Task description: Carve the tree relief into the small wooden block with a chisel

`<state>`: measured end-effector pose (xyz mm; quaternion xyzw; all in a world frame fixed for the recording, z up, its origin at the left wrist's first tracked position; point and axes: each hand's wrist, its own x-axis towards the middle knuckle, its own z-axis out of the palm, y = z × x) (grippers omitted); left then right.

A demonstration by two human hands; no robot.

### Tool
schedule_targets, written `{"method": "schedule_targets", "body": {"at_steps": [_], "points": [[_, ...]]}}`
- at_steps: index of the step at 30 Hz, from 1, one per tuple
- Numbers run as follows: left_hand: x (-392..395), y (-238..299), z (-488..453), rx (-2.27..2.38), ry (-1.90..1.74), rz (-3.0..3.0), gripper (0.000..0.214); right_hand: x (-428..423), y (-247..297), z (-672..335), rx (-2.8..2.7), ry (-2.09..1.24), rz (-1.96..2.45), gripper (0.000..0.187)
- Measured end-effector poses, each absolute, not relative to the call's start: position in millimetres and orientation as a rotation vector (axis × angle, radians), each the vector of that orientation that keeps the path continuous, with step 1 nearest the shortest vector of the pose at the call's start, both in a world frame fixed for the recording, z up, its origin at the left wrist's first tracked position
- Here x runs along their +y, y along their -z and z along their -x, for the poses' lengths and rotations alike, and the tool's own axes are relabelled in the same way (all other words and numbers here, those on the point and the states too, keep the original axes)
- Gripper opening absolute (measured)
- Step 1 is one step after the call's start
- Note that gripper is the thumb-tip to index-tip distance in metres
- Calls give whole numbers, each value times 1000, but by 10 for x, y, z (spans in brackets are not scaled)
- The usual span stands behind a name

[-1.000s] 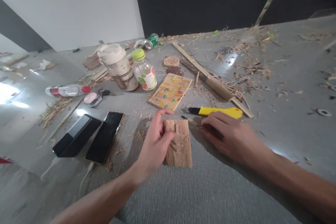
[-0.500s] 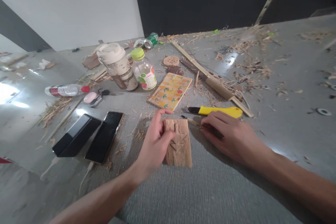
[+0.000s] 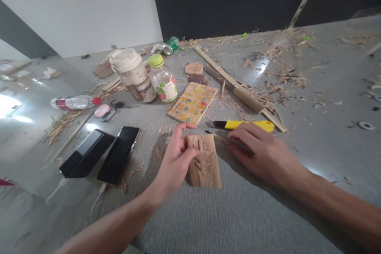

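My left hand (image 3: pixel 175 160) grips a small wooden block (image 3: pixel 205 174) by its left edge, thumb on top. An arrow-like or tree-like shape is cut into the block's face. To the right, my right hand (image 3: pixel 262 147) rests low over the table with curled fingers. They close on the near end of a thin, stick-like tool (image 3: pixel 219 138) with a dark tip; the rest of it is hidden under the hand. Just behind that hand lies a yellow utility knife (image 3: pixel 232 125), partly covered by the knuckles.
Behind the block lies a painted board (image 3: pixel 193 103). A clear bottle with a green cap (image 3: pixel 163 81) and a lidded cup (image 3: pixel 132 73) stand behind. Two phones (image 3: pixel 119 154) lie left. Bamboo strips (image 3: pixel 247 97), wood shavings (image 3: pixel 282 83) and a metal washer (image 3: pixel 366 126) lie right.
The wooden block has turned slightly in my left hand, its near edge shifting a little right. My right hand has barely moved.
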<state>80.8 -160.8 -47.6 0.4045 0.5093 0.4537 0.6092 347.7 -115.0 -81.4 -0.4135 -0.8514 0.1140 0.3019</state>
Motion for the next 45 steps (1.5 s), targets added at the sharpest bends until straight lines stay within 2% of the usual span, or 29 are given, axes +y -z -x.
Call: {"method": "schedule_targets", "body": {"at_steps": [4, 8, 11, 19, 23, 33, 45], "points": [[-1642, 469, -834, 1032, -1058, -801, 52, -1263, 591, -3385, -2135, -505, 1150, 22], [-1719, 433, -905, 953, -1102, -784, 46, -1429, 364, -3168, -2110, -905, 1102, 49], [-1767, 433, -940, 932, -1111, -926, 39, -1526, 309, -3030, -2023, -1065, 1093, 53], [-1744, 301, -798, 1213, -1347, -2256, 32, -1672, 335, -2997, -1875, -1104, 1243, 42], [-1717, 207, -728, 1167, -1235, -2745, 24, -1691, 390, -2972, -1862, -1141, 1304, 34], [-1675, 167, -693, 1069, -993, -2799, 8, -1690, 476, -2969, -1890, -1163, 1366, 29], [-1626, 287, -661, 1105, -867, -2532, 15, -1684, 568, -2958, -1930, -1088, 1383, 26]]}}
